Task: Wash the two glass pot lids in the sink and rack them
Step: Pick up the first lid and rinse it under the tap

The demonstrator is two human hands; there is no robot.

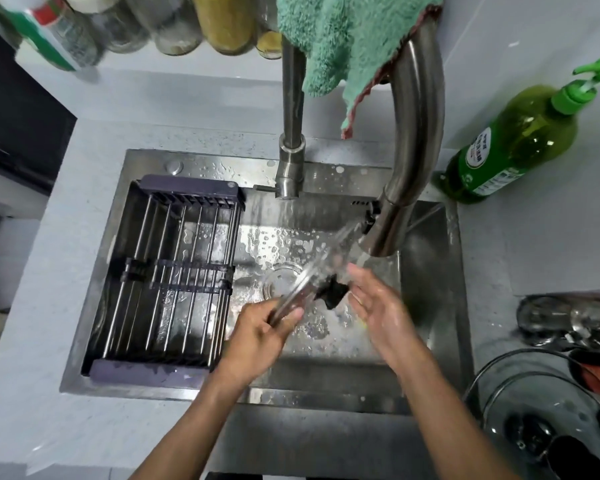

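Note:
A glass pot lid [321,263] with a black knob [333,293] stands on edge over the steel sink [433,271], under water running from the faucet [416,150]. My left hand [257,336] grips the lid's lower rim. My right hand [378,306] is spread open beside the knob, its fingers against the lid's face. A second glass lid [534,410] with a black knob lies on the counter at the lower right. A dark dish rack [174,271] with metal bars spans the sink's left half and holds nothing.
A green soap pump bottle [513,147] lies tilted on the right counter. A teal cloth [354,43] hangs over the faucet. Jars and bottles [174,26] line the back ledge. Metal utensils [568,323] sit at the right edge.

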